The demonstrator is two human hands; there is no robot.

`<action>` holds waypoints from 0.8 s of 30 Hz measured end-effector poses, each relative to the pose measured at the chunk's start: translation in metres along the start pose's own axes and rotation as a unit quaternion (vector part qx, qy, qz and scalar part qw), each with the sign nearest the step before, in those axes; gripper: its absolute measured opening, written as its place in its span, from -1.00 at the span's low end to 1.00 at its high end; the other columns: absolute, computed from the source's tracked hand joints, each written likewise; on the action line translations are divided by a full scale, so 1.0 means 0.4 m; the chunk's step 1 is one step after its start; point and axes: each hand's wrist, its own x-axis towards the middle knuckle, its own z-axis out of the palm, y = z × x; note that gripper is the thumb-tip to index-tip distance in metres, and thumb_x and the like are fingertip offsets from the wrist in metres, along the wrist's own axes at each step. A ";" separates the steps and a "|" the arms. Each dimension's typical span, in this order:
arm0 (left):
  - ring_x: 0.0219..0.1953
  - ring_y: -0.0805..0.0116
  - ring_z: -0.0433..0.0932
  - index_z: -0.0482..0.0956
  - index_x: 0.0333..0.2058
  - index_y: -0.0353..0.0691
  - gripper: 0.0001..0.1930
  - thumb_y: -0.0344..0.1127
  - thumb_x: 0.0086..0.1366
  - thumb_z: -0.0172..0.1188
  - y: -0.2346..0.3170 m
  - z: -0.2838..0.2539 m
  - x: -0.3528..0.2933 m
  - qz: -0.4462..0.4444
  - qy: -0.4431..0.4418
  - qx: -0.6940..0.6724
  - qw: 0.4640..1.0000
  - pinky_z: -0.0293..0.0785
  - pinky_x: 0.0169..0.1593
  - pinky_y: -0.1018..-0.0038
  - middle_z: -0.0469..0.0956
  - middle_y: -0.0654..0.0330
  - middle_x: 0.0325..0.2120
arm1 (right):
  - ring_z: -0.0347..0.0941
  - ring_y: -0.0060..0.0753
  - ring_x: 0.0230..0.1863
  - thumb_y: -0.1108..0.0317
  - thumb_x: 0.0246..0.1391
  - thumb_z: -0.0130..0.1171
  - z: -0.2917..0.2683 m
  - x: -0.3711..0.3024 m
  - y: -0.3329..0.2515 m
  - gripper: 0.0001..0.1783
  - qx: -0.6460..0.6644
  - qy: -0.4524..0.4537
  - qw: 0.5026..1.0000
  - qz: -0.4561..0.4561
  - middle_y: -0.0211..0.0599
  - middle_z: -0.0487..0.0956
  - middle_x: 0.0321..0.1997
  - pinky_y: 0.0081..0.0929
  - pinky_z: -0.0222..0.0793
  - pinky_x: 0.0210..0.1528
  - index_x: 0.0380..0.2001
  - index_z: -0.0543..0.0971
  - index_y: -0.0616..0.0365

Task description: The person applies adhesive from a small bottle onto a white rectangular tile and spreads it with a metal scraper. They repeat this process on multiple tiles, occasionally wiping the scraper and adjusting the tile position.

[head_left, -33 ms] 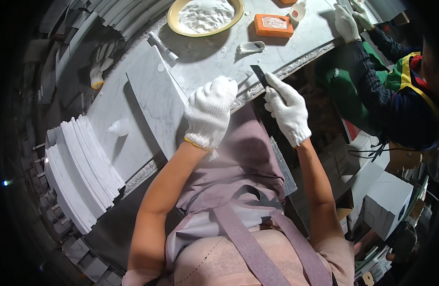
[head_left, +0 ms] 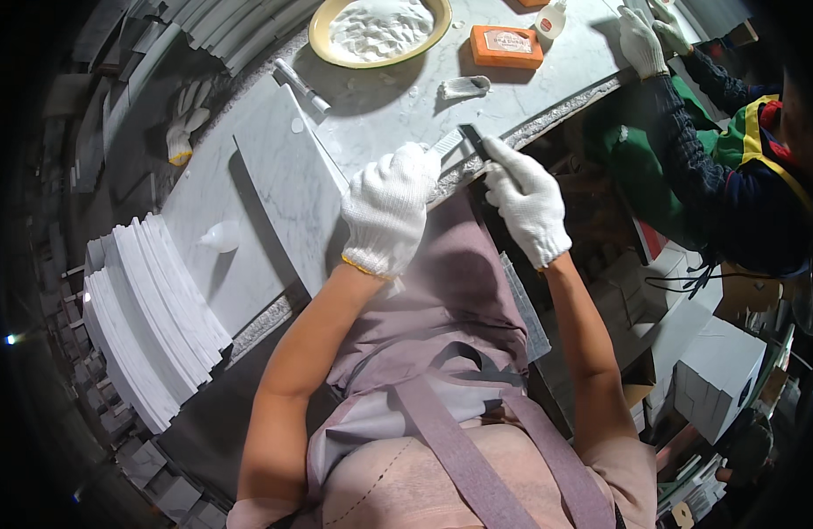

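My left hand (head_left: 389, 207), in a white knit glove with a yellow cuff edge, is closed on a thin pale strip (head_left: 448, 142) that sticks out past its fingers. A short, flat dark strip (head_left: 472, 141) is held between the thumb and fingers of my gloved right hand (head_left: 525, 201); I cannot make out its exact kind. The dark strip's upper end meets or overlaps the pale strip's outer end, near the table's front edge. Beside my left hand leans a grey-white marble slab (head_left: 287, 176). My palms and inner fingers are hidden.
A cream basin (head_left: 316, 42) of white powder, an orange box (head_left: 507, 47), a white bottle (head_left: 551, 19) and a crumpled tube (head_left: 466, 87) stand or lie on the marble table (head_left: 565, 75). Stacked white mouldings (head_left: 151, 317) sit left. A gloved co-worker (head_left: 733, 176) is at right.
My right hand has shifted slightly left, and the dark strip has come against the pale strip's end, its face turned more edge-on. My left hand stays about where it was.
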 end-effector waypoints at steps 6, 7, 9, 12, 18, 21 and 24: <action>-0.22 0.10 0.63 0.68 -0.05 0.03 -0.65 -0.44 0.18 0.22 -0.001 0.005 -0.015 -0.046 -0.051 -0.025 0.997 0.59 -0.14 0.20 0.65 0.22 -0.14 | 0.62 -0.46 -0.12 0.49 0.37 0.08 0.007 0.003 -0.001 -0.62 -0.053 -0.107 0.992 -0.051 -0.24 0.72 -0.07 -0.62 0.51 0.04 0.20 0.63 0.07; -0.22 0.11 0.63 0.68 -0.05 0.03 -0.65 -0.45 0.18 0.22 -0.001 0.005 -0.014 -0.043 -0.044 -0.040 0.997 0.59 -0.14 0.20 0.65 0.22 -0.15 | 0.36 -0.78 -0.39 0.55 0.35 0.10 0.007 0.005 -0.004 -0.54 0.032 -0.036 0.999 0.009 -0.59 0.49 -0.28 -0.72 0.41 -0.29 0.28 0.59 0.04; -0.22 0.12 0.63 0.69 -0.06 0.04 -0.66 -0.46 0.19 0.22 0.000 0.004 -0.012 -0.037 -0.031 -0.065 0.997 0.58 -0.16 0.21 0.65 0.23 -0.15 | 0.34 -0.79 -0.39 0.58 0.35 0.08 0.008 0.000 -0.010 -0.53 -0.023 -0.079 0.997 0.006 -0.57 0.48 -0.30 -0.73 0.39 -0.30 0.28 0.58 0.07; -0.33 0.11 0.62 0.64 -0.09 -0.06 -0.79 -0.25 0.33 0.20 -0.006 -0.004 0.004 -0.050 -0.073 -0.063 0.994 0.55 -0.25 0.20 0.61 0.21 -0.32 | 0.41 -0.74 -0.36 0.56 0.33 0.13 0.013 -0.026 -0.014 -0.52 -0.085 -0.177 0.980 -0.016 -0.57 0.54 -0.30 -0.74 0.36 -0.31 0.29 0.56 0.09; -0.26 0.21 0.71 0.72 -0.12 -0.17 -0.67 -0.60 0.12 0.42 -0.048 -0.069 0.065 -0.100 0.093 -0.227 0.964 0.63 -0.18 0.39 0.70 0.12 -0.24 | 0.44 -0.66 -0.42 0.30 0.41 0.18 0.002 -0.012 0.007 -0.43 0.192 -0.011 0.975 0.115 -0.45 0.56 -0.27 -0.72 0.40 -0.42 0.41 0.40 0.16; -0.27 0.39 0.70 0.72 -0.10 -0.21 -0.71 -0.59 0.18 0.41 -0.029 -0.096 0.071 -0.183 0.105 -0.356 0.910 0.63 -0.18 0.48 0.71 0.15 -0.27 | 0.46 -0.58 -0.38 0.33 0.39 0.20 0.016 0.001 0.015 -0.31 0.187 -0.028 0.978 0.086 -0.38 0.54 -0.30 -0.67 0.41 -0.41 0.50 0.24 0.16; -0.28 0.39 0.69 0.72 -0.09 -0.23 -0.72 -0.61 0.21 0.37 -0.004 -0.100 0.056 -0.012 0.054 -0.376 0.925 0.63 -0.17 0.48 0.70 0.12 -0.27 | 0.43 -0.56 -0.38 0.36 0.40 0.18 0.026 -0.002 0.009 -0.28 0.306 -0.044 0.947 0.090 -0.39 0.51 -0.30 -0.66 0.38 -0.43 0.52 0.18 0.15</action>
